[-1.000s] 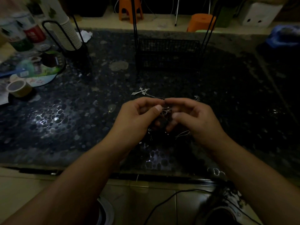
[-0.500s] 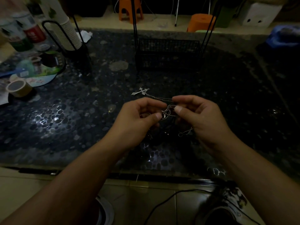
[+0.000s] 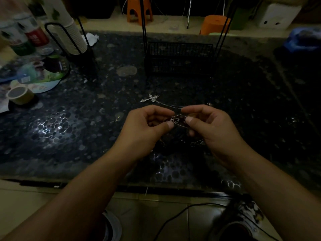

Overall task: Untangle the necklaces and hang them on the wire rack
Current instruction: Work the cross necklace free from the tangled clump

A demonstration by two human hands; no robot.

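In the head view, the left hand (image 3: 145,126) and the right hand (image 3: 210,126) are raised a little above the dark speckled table (image 3: 73,129), close to each other. Each hand has its thumb and index finger curled together and pinches the tangled necklaces (image 3: 176,119), a small knot of thin silver chain that sits between the 2 thumbs. A loose loop of chain hangs below the right hand. One chain goes from the knot back to a silver cross pendant (image 3: 150,98), which lies flat on the table just behind the hands. The black wire rack (image 3: 179,58) stands further back, well apart from the hands. At the far left are a roll of tape (image 3: 20,95) and a stack of paper cups (image 3: 73,39) in a holder.
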